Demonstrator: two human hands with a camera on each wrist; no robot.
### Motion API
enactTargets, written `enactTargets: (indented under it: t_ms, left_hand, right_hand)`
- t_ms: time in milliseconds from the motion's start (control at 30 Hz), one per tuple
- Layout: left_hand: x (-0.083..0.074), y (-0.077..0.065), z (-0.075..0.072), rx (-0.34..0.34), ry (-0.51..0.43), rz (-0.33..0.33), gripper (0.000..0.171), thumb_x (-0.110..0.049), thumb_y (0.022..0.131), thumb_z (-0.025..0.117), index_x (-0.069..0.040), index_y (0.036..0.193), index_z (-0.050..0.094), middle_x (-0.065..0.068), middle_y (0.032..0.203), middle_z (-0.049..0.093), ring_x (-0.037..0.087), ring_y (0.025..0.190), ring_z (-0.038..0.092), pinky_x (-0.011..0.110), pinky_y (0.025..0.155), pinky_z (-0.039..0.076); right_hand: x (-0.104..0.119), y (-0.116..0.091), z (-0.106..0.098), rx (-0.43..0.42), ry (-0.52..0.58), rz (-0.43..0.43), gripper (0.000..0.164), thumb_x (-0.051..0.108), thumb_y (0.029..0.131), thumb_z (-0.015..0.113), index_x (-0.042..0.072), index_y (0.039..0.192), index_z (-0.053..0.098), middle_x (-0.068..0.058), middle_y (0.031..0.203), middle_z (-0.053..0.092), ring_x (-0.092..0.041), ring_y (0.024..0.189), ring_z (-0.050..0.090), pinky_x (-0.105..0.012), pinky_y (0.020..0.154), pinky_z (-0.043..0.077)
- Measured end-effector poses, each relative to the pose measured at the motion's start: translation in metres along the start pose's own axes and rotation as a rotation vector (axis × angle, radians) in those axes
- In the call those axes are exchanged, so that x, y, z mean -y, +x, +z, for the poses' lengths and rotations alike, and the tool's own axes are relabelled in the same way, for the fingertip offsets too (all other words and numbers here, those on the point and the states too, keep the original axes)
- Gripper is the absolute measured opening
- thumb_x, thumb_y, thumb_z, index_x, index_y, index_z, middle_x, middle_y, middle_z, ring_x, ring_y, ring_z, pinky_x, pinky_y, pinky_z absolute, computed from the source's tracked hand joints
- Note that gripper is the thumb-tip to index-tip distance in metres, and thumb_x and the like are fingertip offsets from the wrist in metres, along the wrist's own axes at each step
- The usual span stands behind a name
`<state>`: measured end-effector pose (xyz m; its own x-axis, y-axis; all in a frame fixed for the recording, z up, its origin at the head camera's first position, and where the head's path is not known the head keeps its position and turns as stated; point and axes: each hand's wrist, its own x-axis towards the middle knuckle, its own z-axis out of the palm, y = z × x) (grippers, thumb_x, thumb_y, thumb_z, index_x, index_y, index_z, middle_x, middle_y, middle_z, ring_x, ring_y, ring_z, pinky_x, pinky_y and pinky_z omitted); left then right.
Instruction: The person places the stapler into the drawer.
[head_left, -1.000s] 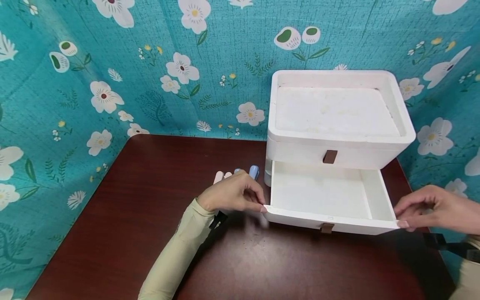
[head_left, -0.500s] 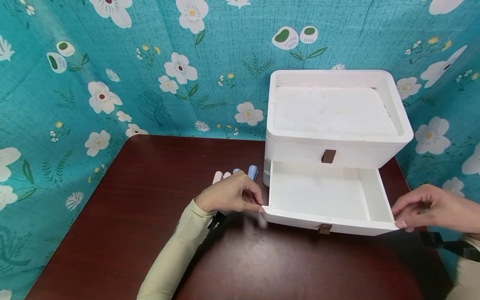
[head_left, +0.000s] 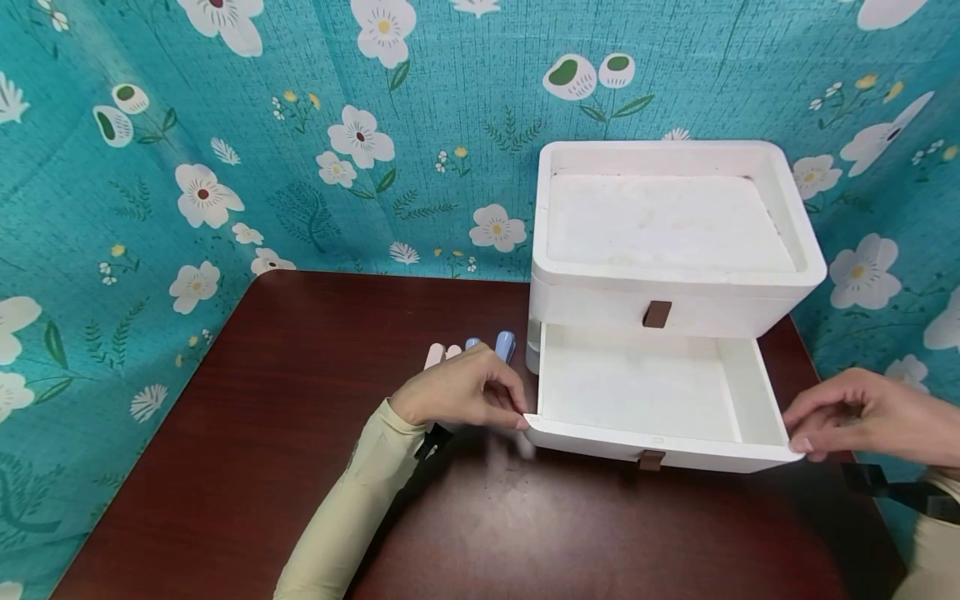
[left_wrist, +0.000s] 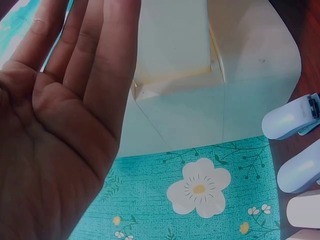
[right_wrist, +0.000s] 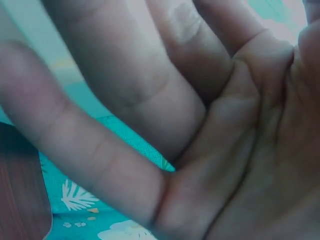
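Observation:
A white drawer (head_left: 637,387) is pulled out from the lower part of a white two-tier drawer cabinet (head_left: 667,287); no contents show inside it. My left hand (head_left: 468,387) holds the left corner of the drawer's front panel, thumb and fingertips at its edge. At the opposite corner, my right hand (head_left: 873,417) holds the panel's right end with bent fingers and thumb. A brown tab (head_left: 651,460) hangs from the middle of the front. In the left wrist view the palm and fingers (left_wrist: 107,65) fill the left side; both hands' fingertip contact is cut off in the wrist views.
Beyond my left hand lie blue clip-like items (head_left: 506,345) and pale pink ones (head_left: 435,355), partly hidden by it. The upper drawer, with its brown tab (head_left: 657,314), is closed under a shallow top tray (head_left: 667,221). Floral teal cloth (head_left: 315,167) backs the dark wooden table (head_left: 300,375).
The drawer stays pulled out in nearly the same place. Both thumbs have shifted slightly outward at the corners of the front panel, and the view has moved a little.

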<state>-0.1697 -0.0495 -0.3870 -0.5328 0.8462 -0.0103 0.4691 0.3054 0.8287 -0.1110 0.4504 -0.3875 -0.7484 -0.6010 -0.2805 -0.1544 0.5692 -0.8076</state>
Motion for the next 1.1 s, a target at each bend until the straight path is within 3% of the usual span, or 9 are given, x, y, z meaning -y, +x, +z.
enactTargets:
  t_ms: [200,433,633,767,900,967,1100]
  left_hand:
    - [0.001,0.000,0.000,0.002,-0.017,-0.019,0.007,-0.010,0.085,0.086,-0.014,0.089,0.081,-0.006,0.080,0.077,0.004,0.069,0.072,0.027,0.071,0.063]
    - [0.000,-0.002,-0.002,-0.008,-0.005,-0.011,0.007,-0.010,0.087,0.084,-0.014,0.092,0.080,-0.005,0.084,0.077,0.003,0.074,0.072,0.026,0.076,0.063]
    - [0.000,-0.003,-0.005,-0.046,0.007,0.004,0.007,-0.012,0.090,0.081,-0.015,0.096,0.081,-0.007,0.087,0.078,0.005,0.079,0.072,0.026,0.081,0.062]
    - [0.003,-0.002,-0.006,-0.076,-0.002,0.022,0.006,-0.013,0.091,0.081,-0.015,0.096,0.081,-0.007,0.087,0.078,0.006,0.079,0.071,0.027,0.080,0.062]
    - [0.004,-0.001,-0.006,-0.098,-0.009,0.036,0.006,-0.013,0.091,0.081,-0.016,0.096,0.081,-0.007,0.088,0.078,0.006,0.079,0.071,0.030,0.080,0.063]
    - [0.005,0.000,-0.006,-0.109,-0.014,0.035,0.008,-0.012,0.091,0.081,-0.014,0.099,0.081,-0.007,0.089,0.078,0.006,0.080,0.072,0.033,0.080,0.063]
    - [0.008,0.000,-0.006,-0.138,0.007,0.033,0.012,-0.012,0.092,0.079,-0.012,0.104,0.080,-0.005,0.093,0.079,0.005,0.081,0.071,0.035,0.079,0.063]
  right_hand:
    - [0.003,0.001,0.004,-0.097,-0.116,0.017,0.018,-0.001,0.093,0.073,0.005,0.110,0.077,0.021,0.102,0.078,-0.008,0.079,0.072,-0.027,0.065,0.062]
    - [0.008,0.000,0.007,-0.166,-0.165,0.075,0.016,0.002,0.093,0.074,0.002,0.109,0.077,0.022,0.099,0.077,-0.005,0.077,0.071,-0.025,0.065,0.061]
    - [0.018,0.001,0.012,-0.347,-0.281,0.160,0.020,0.009,0.089,0.081,0.005,0.108,0.079,0.014,0.096,0.078,0.001,0.075,0.065,-0.024,0.062,0.059]
    - [0.025,0.005,0.012,-0.431,-0.325,0.197,0.026,0.013,0.086,0.085,0.005,0.110,0.079,-0.008,0.101,0.081,0.007,0.080,0.062,-0.035,0.063,0.063]
    - [0.027,0.007,0.010,-0.493,-0.349,0.185,0.029,0.013,0.084,0.087,0.004,0.110,0.079,-0.024,0.107,0.078,0.013,0.085,0.059,-0.060,0.068,0.061]
    - [0.025,0.007,0.009,-0.535,-0.357,0.163,0.030,0.012,0.082,0.088,0.004,0.110,0.080,-0.015,0.105,0.080,0.017,0.085,0.056,-0.063,0.068,0.059]
    - [0.024,0.007,0.008,-0.600,-0.353,0.140,0.032,0.012,0.081,0.089,0.006,0.112,0.079,0.023,0.096,0.075,0.022,0.085,0.053,-0.054,0.065,0.061]
